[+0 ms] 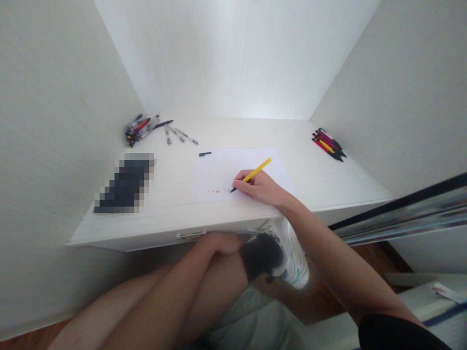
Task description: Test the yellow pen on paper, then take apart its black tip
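Note:
My right hand (259, 188) holds a yellow pen (255, 172) with its dark tip touching a white sheet of paper (219, 172) on the white desk (171, 194). Small red marks sit on the paper just left of the tip. A black pen cap (205, 154) lies at the sheet's top left corner. My left hand (221, 241) rests below the desk's front edge on my leg; its fingers are curled and I cannot see anything in it.
A pile of several pens (140, 128) lies at the desk's back left, with loose pens (178, 134) beside it. Several red, yellow and black pens (328, 144) lie at the back right. A blurred dark object (124, 185) is on the left. Walls enclose the desk on three sides.

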The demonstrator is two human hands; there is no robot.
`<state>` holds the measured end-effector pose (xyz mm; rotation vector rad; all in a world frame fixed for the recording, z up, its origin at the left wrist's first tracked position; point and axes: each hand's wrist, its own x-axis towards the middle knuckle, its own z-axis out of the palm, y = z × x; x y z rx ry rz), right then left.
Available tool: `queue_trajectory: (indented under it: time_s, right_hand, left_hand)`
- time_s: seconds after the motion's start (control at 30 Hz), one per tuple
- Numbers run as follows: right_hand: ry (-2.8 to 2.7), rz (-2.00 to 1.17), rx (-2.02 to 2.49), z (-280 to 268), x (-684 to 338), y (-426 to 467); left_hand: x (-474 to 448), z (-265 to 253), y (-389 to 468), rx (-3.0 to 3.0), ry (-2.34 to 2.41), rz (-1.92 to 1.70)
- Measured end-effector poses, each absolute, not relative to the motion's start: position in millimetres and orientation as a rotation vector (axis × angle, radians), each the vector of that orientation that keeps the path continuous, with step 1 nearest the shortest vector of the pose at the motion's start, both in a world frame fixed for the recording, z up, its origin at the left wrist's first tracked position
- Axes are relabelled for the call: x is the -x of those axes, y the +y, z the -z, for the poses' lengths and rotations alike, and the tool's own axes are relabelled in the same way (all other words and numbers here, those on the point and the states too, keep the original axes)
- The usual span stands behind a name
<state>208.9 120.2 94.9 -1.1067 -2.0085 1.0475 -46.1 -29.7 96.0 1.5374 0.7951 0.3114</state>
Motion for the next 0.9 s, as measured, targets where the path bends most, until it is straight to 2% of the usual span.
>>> queue_trajectory:
  time_s: [0.13, 0.27, 0.5, 0.77, 0.9]
  right_hand:
    - [-2.090, -0.937, 1.130, -89.1, -210.1, 123.0]
    - [-2.118, -0.906, 1.157, -88.7, -210.2, 123.2]
    - [-2.155, -0.877, 1.146, -89.7, -208.8, 122.2]
    - [-2.095, -0.923, 1.123, -88.3, -209.4, 121.5]
    - [-2.101, -0.905, 1.124, -89.4, -209.7, 121.2]
  left_hand:
    - [9.2, -36.0, -21.1, -1.410, 0.788, -0.309]
    - [3.0, -15.3, -18.9, -1.508, 0.845, -0.433]
    - [-20.0, -32.4, -11.6, -1.635, 0.936, -0.389]
    - [32.5, -106.9, -18.8, -1.661, 0.820, -0.312]
    - [20.4, -84.9, -22.8, -1.641, 0.858, -0.304]
